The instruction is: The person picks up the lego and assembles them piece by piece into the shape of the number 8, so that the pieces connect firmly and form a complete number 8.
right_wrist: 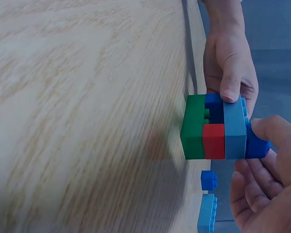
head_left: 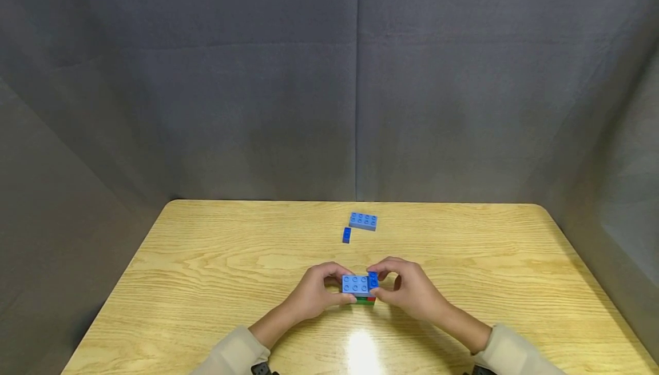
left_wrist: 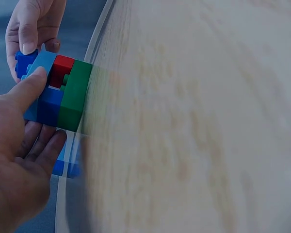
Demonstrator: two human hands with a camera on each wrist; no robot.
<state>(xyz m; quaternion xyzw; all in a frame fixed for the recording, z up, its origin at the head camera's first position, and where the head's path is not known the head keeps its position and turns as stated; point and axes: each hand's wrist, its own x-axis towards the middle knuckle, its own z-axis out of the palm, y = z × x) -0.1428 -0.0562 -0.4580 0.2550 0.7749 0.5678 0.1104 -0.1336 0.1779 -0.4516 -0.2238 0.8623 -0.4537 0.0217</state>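
A small stack of toy building bricks stands on the table, with a long green brick [right_wrist: 192, 128] at the bottom. Over it, a red brick [right_wrist: 213, 141] and a dark blue brick [left_wrist: 50, 106] sit at opposite ends with a gap between them. A long light blue brick [head_left: 355, 285] bridges both. My left hand [head_left: 310, 294] grips the stack from the left, thumb on the light blue brick's near side and fingers behind. On the right end of the top, my right hand [head_left: 418, 294] pinches a small dark blue two-stud brick [head_left: 373, 279] between thumb and fingers.
Beyond the hands lie another small dark blue brick [head_left: 346, 235] and a light blue eight-stud brick [head_left: 363, 222], close together. The wooden table [head_left: 231, 249] ends at a rounded far edge, with grey curtains [head_left: 257, 106] behind and at the sides.
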